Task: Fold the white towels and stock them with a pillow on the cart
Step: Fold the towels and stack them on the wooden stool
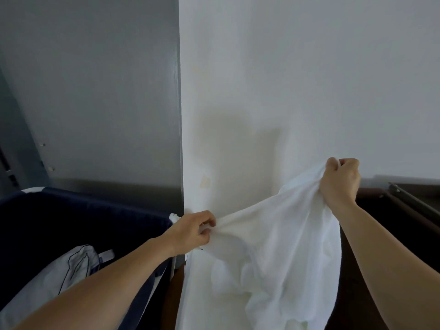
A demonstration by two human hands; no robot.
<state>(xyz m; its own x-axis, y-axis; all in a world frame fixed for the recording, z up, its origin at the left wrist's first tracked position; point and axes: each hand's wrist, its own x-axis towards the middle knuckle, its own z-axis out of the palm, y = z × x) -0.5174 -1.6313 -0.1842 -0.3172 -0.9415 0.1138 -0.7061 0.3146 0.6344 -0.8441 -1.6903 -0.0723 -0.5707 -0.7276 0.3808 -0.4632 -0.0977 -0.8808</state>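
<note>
We held the white towel (281,239) spread in the air in front of the pale wall corner (183,139), and every place below is taken from that towel. To its left stood the dark blue cart (71,217), with a pale striped pillow (54,282) lying inside it, probably waiting there for the folded stack. Our right hand (340,179) was clamped in a fist on a bunched upper edge of the towel, raised high so that the cloth would hang free. Our left hand (192,232), lower and at the towel's left end, pinched another edge and drew it taut. We judged that we were finding the corners to begin the first fold; the rest of the cloth sagged in loose folds below.
</note>
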